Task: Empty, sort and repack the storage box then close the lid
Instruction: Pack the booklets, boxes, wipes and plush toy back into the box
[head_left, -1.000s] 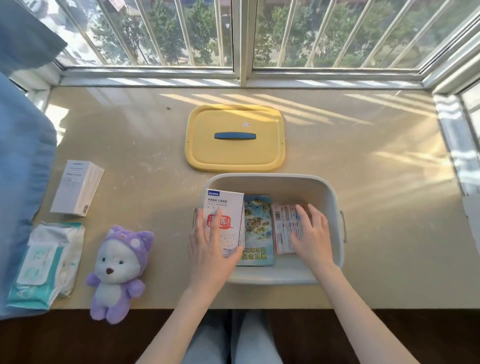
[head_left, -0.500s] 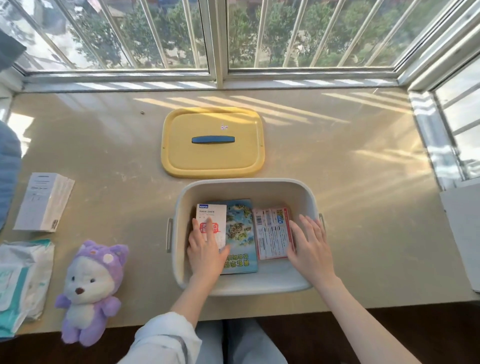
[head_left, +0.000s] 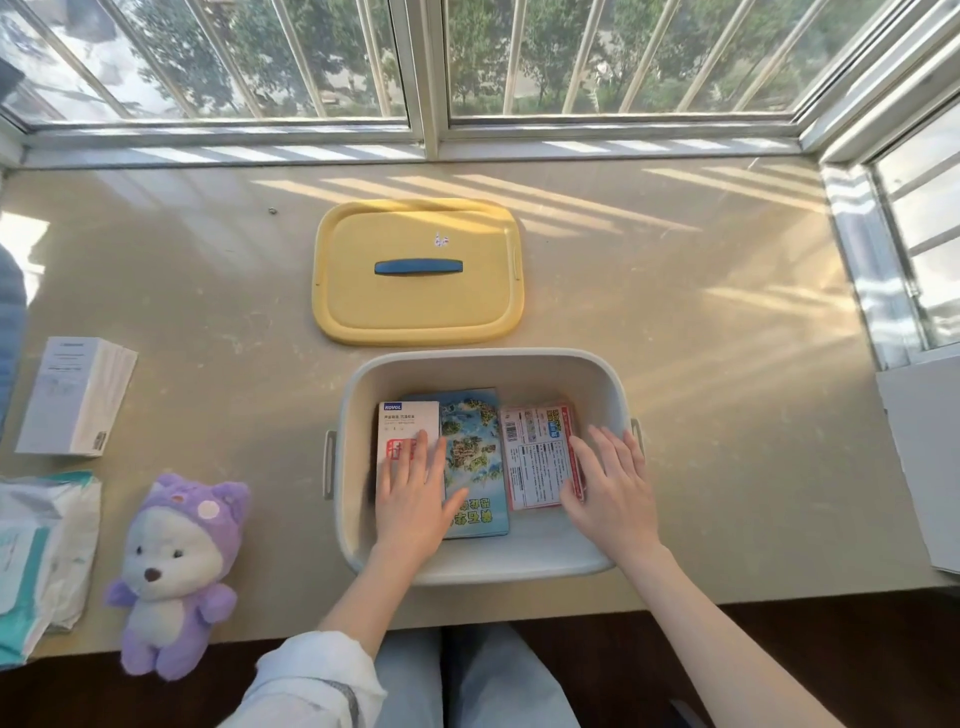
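Far left on the table (head_left: 717, 415): wipes packet (head_left: 36, 551), white carton (head_left: 78, 395) beyond it, plush toy (head_left: 176, 566) just right of the packet. All three lie outside the storage box (head_left: 483, 569), well to its left. The carton's long axis runs away from the person, slightly tilted.

The storage box sits centre, at the near edge, uncovered. The yellow lid (head_left: 415, 306) lies just beyond it, top up, with the blue handle (head_left: 418, 267) running side to side.

Inside the box, flat and side by side: small white box (head_left: 408, 421), blue booklet (head_left: 475, 447), pink packet (head_left: 535, 452). Their long axes all run front to back.

Left hand (head_left: 413, 499): fingers straight, palm down on the small white box, thumb over the booklet. It grasps nothing.

Right hand (head_left: 613, 488): fingers straight and spread, lying against the pink packet's right edge. It grasps nothing.

Judgement: repacking is partway. The remaining items all lie leftward, so the left hand is nearer, and the plush toy is closest to it. The lid lies straight ahead, about equal reach for both hands.
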